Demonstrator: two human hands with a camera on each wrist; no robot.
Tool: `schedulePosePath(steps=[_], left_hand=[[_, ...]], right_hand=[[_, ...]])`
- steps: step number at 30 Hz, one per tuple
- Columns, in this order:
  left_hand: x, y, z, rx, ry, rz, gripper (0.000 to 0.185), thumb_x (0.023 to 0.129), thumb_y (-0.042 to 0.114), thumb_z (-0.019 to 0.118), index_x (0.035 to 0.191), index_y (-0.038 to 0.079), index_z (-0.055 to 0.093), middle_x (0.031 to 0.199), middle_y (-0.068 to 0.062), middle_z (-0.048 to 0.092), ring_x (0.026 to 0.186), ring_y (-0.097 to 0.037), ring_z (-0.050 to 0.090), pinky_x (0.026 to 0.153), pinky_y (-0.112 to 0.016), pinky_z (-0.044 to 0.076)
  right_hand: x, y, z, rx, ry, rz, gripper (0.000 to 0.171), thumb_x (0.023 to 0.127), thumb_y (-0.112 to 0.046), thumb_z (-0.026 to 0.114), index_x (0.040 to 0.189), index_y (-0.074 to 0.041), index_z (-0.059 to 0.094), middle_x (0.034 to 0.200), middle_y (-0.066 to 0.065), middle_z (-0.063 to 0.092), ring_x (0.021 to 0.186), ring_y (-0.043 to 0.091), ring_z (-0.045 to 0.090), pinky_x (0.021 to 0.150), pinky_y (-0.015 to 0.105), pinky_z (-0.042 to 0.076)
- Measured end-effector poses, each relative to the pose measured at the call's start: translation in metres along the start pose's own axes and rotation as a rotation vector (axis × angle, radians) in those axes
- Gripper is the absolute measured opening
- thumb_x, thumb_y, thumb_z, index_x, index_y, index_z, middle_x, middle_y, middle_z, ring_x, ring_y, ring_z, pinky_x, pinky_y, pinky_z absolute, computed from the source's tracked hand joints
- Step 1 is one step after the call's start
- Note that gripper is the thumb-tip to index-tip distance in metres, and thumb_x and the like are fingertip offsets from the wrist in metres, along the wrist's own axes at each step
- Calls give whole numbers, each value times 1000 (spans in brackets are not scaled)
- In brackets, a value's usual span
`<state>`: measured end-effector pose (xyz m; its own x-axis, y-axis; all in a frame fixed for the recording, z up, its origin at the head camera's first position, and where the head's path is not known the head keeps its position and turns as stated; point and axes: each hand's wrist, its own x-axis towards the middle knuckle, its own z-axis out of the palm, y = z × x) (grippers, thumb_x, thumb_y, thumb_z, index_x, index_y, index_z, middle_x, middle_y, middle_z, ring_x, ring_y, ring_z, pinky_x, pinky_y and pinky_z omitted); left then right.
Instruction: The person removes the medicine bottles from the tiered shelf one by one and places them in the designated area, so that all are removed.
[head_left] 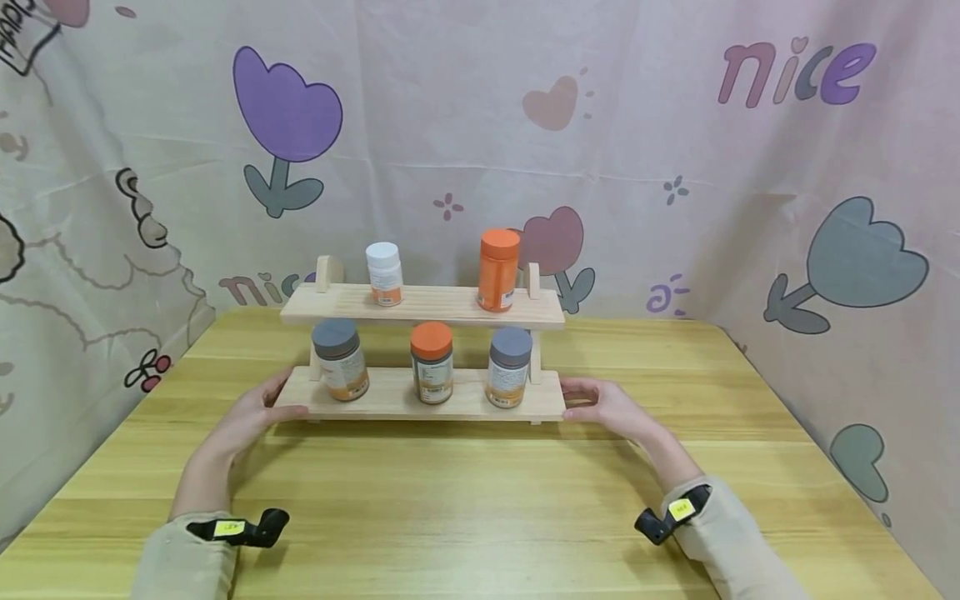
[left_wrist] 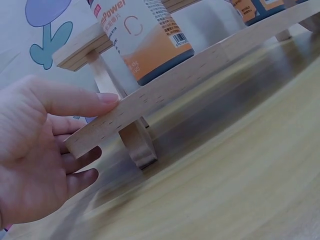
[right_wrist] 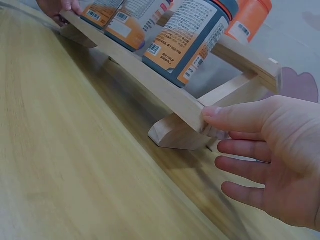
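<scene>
A two-tier wooden rack (head_left: pixel 390 393) stands on the yellow table. Its top shelf carries a white-capped bottle (head_left: pixel 384 273) and an orange bottle (head_left: pixel 498 269). The lower shelf carries a grey-capped jar (head_left: pixel 340 358), an orange-capped jar (head_left: pixel 432 362) and another grey-capped jar (head_left: pixel 509 366). My left hand (head_left: pixel 247 417) holds the left end of the lower board (left_wrist: pixel 200 75), thumb on top and fingers beneath. At the right end of the board (right_wrist: pixel 150 80) my right hand (head_left: pixel 611 408) has its thumb on the corner and its fingers spread below.
The wooden table (head_left: pixel 480 500) runs wide in front of the rack. A printed cloth backdrop (head_left: pixel 675 167) closes off the back and both sides, close behind the rack. Black camera clips (head_left: pixel 240 528) sit on both wrists.
</scene>
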<state>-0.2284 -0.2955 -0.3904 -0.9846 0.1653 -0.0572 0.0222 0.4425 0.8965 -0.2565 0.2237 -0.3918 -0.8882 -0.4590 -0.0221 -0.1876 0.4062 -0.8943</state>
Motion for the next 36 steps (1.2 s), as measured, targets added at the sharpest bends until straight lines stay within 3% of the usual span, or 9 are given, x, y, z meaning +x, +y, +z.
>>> schedulePosePath(steps=[12, 17, 28, 36], left_hand=[[-4, 0, -1, -9, 13, -7, 94, 86, 26, 66, 147, -2, 0, 150, -27, 0, 135, -47, 2, 106, -62, 8], [-5, -1, -2, -26, 3, 2, 92, 86, 25, 66, 147, -2, 2, 151, -26, -1, 136, -46, 2, 107, -60, 8], [-6, -2, -3, -6, 2, 6, 89, 87, 25, 65, 147, -2, 4, 151, -25, 1, 135, -46, 5, 106, -60, 11], [-6, -1, -3, -28, 2, 5, 89, 87, 22, 65, 147, -2, 4, 151, -25, 0, 135, -45, 4, 107, -59, 10]], right_hand=[[0, -1, -3, -36, -1, -14, 63, 84, -17, 69, 134, 8, 41, 129, 24, 50, 118, 37, 48, 98, 44, 41], [-1, -9, -17, -1, 67, -41, 57, 87, -10, 62, 135, 10, 38, 129, 29, 47, 117, 40, 47, 98, 45, 41], [13, -63, -58, -27, 227, -63, 58, 90, -18, 60, 138, 4, 35, 130, 26, 49, 117, 37, 48, 104, 50, 32], [44, -105, -63, -47, 242, -65, 64, 91, -28, 60, 143, -2, 31, 133, 20, 48, 122, 32, 45, 105, 46, 32]])
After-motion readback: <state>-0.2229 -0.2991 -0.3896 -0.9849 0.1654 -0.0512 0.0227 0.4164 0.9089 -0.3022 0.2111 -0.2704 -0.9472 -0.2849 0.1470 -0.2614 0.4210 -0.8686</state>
